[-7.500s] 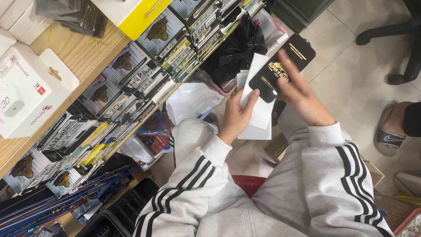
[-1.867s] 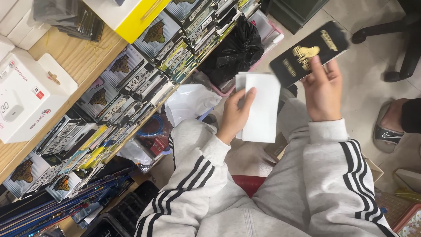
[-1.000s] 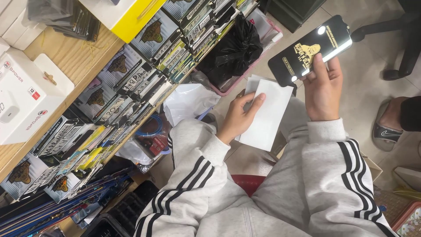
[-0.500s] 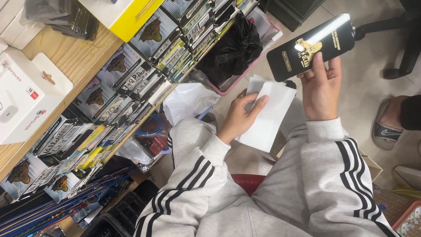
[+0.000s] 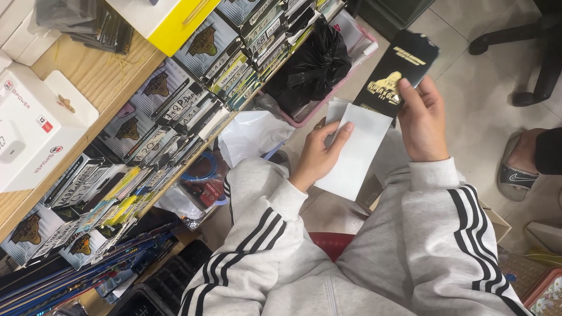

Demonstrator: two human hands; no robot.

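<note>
My left hand [image 5: 322, 155] holds a flat white paper sleeve [image 5: 356, 153] by its upper left corner, thumb on top. My right hand [image 5: 422, 120] grips a slim black packet with gold print [image 5: 398, 73] by its lower end, tilted up and to the right. The black packet's lower end overlaps the top edge of the white sleeve. Both arms wear grey sleeves with black stripes, above my lap.
A wooden shelf [image 5: 88, 76] at left holds rows of similar flat packets [image 5: 193, 88], a white box [image 5: 35, 129] and a yellow-edged box [image 5: 170, 23]. A black plastic bag [image 5: 313, 67] sits in a pink tray. Another person's sandalled foot [image 5: 521, 167] is at right.
My right hand has brought the black packet down and left from its raised position, so it now meets the white sleeve. My left hand has lifted the sleeve slightly.
</note>
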